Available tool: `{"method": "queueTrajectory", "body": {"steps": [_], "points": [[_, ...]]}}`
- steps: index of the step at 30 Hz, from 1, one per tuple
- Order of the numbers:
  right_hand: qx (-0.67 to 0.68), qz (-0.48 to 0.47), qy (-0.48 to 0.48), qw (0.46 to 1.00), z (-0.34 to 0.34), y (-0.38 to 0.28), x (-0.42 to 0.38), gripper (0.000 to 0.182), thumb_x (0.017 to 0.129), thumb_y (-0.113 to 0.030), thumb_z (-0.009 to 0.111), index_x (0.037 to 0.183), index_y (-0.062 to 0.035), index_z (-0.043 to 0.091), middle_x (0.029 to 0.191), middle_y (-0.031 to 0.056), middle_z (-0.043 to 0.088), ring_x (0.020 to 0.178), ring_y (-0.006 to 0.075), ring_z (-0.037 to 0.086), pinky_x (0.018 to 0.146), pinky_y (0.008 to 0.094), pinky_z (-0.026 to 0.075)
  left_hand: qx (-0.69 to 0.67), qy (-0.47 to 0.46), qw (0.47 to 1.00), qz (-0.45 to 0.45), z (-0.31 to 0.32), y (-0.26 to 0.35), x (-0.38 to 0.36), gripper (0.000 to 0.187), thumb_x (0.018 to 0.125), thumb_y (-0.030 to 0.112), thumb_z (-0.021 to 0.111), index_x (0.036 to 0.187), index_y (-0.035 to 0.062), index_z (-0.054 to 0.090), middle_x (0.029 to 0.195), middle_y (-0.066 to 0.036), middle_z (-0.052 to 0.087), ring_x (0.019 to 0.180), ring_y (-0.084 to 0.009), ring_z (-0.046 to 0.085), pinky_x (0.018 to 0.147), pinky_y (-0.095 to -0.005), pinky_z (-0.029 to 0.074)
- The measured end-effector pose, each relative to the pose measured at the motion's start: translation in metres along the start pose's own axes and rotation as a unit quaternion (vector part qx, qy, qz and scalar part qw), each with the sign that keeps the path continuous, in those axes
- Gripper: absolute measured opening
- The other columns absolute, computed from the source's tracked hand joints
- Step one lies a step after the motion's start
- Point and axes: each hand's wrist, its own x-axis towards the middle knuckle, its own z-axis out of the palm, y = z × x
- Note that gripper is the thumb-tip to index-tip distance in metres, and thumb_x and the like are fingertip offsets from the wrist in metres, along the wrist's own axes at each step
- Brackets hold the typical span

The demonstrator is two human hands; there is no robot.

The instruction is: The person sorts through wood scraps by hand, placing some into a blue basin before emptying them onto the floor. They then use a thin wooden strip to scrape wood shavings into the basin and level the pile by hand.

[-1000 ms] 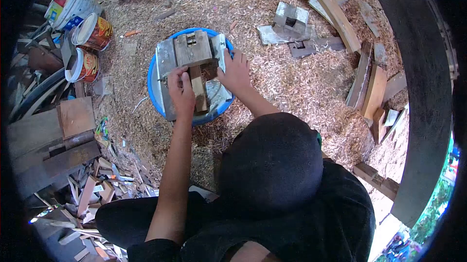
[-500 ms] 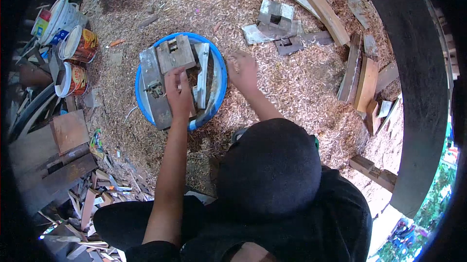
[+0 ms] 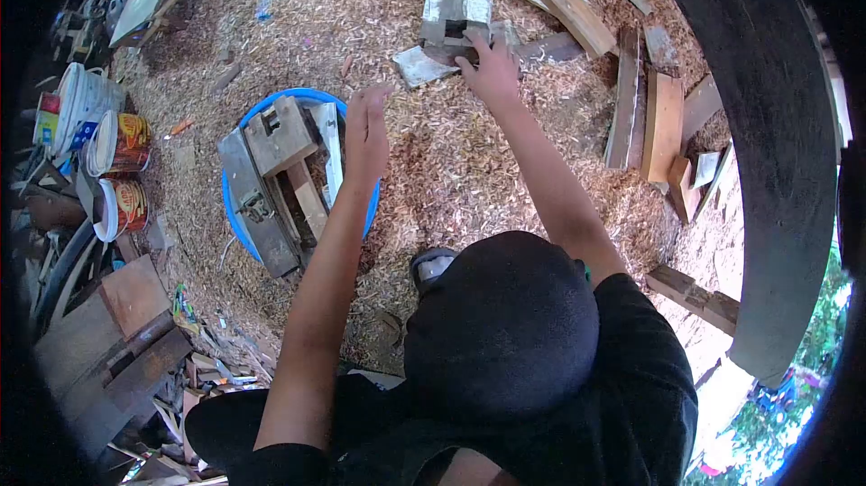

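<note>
- Weathered grey-and-white wooden block with a square hole is seen on the shavings-covered ground, beyond and to the right of the round blue-rimmed tub.
- Its near edge is reached by the right hand, fingers partly spread; whether contact is made cannot be told.
- The left hand is held open beside the tub's right rim, fingers extended close together, nothing gripped.
- Across the tub, a brown slotted wooden block is supported.
</note>
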Motion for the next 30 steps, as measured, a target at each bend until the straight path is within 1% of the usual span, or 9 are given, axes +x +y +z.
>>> {"method": "queueTrajectory", "body": {"steps": [4, 12, 17, 21, 23, 24, 27, 29, 30], "points": [[-0.06, -0.014, -0.021, 0.998, 0.011, 0.0, 0.006, 0.049, 0.092, -0.027, 0.078, 0.139, -0.0294, 0.066, 0.143, 0.0265, 0.054, 0.129, 0.0447, 0.059, 0.111, 0.0593, 0.04, -0.046, 0.013, 0.999, -0.003, 0.0, 0.001, -0.002, 0.048, 0.117, 0.033, 0.037, 0.12, -0.0003, 0.071, 0.124, -0.018, 0.067, 0.122, -0.0353, 0.061, 0.111, -0.0438, 0.043], [0.013, -0.059, 0.051, 0.997, 0.025, 0.011, 0.003, 0.036, 0.091, -0.025, 0.078, 0.127, -0.0257, 0.073, 0.123, 0.0243, 0.066, 0.113, 0.0442, 0.065, 0.102, 0.0559, 0.046, -0.008, 0.043, 0.997, -0.063, -0.024, -0.01, -0.048, 0.045, 0.118, 0.029, 0.038, 0.12, 0.0, 0.072, 0.124, -0.017, 0.069, 0.125, -0.0334, 0.061, 0.113, -0.0425, 0.043], [0.081, -0.033, 0.004, 0.996, 0.003, -0.01, -0.025, 0.039, 0.092, -0.021, 0.077, 0.13, -0.0254, 0.073, 0.128, 0.0231, 0.065, 0.11, 0.046, 0.064, 0.102, 0.0543, 0.046, 0.038, 0.067, 0.994, -0.082, -0.043, 0.005, -0.066, 0.039, 0.117, 0.024, 0.042, 0.12, 0.0005, 0.073, 0.123, -0.017, 0.068, 0.122, -0.0319, 0.063, 0.11, -0.0415, 0.045], [0.148, -0.102, 0.013, 0.984, -0.01, -0.045, -0.065, 0.045, 0.088, -0.009, 0.076, 0.13, -0.0252, 0.074, 0.138, 0.0246, 0.062, 0.111, 0.0468, 0.064, 0.096, 0.0531, 0.05, 0.027, 0.089, 0.994, -0.062, -0.066, 0.005, -0.076, 0.034, 0.115, 0.021, 0.046, 0.12, 0.0003, 0.073, 0.126, -0.018, 0.068, 0.122, -0.0328, 0.063, 0.109, -0.0411, 0.046], [0.14, -0.18, 0.056, 0.972, -0.012, -0.075, -0.093, 0.048, 0.082, -0.003, 0.08, 0.127, -0.0189, 0.074, 0.114, 0.0162, 0.07, 0.1, 0.0386, 0.067, 0.091, 0.0525, 0.052, 0.052, 0.103, 0.991, -0.071, -0.081, 0.011, -0.082, 0.034, 0.115, 0.02, 0.046, 0.123, -0.0005, 0.072, 0.128, -0.016, 0.068, 0.12, -0.0289, 0.064, 0.107, -0.0397, 0.047], [0.142, -0.184, 0.056, 0.971, -0.015, -0.089, -0.109, 0.048, 0.082, -0.003, 0.08, 0.127, -0.0189, 0.074, 0.114, 0.0162, 0.07, 0.1, 0.0386, 0.067, 0.091, 0.0525, 0.052, 0.003, 0.119, 0.988, -0.097, -0.088, 0.013, -0.084, 0.034, 0.116, 0.021, 0.046, 0.124, -0.0009, 0.071, 0.128, -0.014, 0.069, 0.119, -0.0263, 0.064, 0.107, -0.0388, 0.048], [0.19, -0.191, -0.054, 0.962, -0.016, -0.125, -0.149, 0.053, 0.077, -0.001, 0.081, 0.126, -0.0196, 0.074, 0.116, 0.0176, 0.071, 0.103, 0.0398, 0.066, 0.091, 0.0524, 0.051, -0.023, 0.124, 0.984, -0.125, -0.124, 0.015, -0.092, 0.036, 0.117, 0.022, 0.045, 0.129, -0.0017, 0.069, 0.127, -0.012, 0.07, 0.119, -0.021, 0.065, 0.105, -0.0369, 0.05], [0.251, -0.236, -0.126, 0.93, -0.009, -0.141, -0.17, 0.057, 0.072, -0.002, 0.08, 0.126, -0.0216, 0.074, 0.151, 0.0238, 0.057, 0.109, 0.0422, 0.064, 0.088, 0.0531, 0.051, -0.005, 0.137, 0.98, -0.146, -0.147, 0.018, -0.098, 0.037, 0.117, 0.024, 0.045, 0.131, -0.0015, 0.069, 0.126, -0.013, 0.071, 0.118, -0.0223, 0.066, 0.106, -0.0373, 0.05], [0.252, -0.241, -0.129, 0.928, -0.007, -0.149, -0.181, 0.057, 0.072, -0.002, 0.08, 0.126, -0.0216, 0.074, 0.151, 0.0238, 0.057, 0.109, 0.0422, 0.064, 0.088, 0.0531, 0.051, -0.034, 0.161, 0.975, -0.147, -0.158, 0.003, -0.103, 0.038, 0.117, 0.026, 0.046, 0.132, -0.0011, 0.069, 0.126, -0.014, 0.072, 0.117, -0.0231, 0.067, 0.106, -0.0375, 0.05]]}}
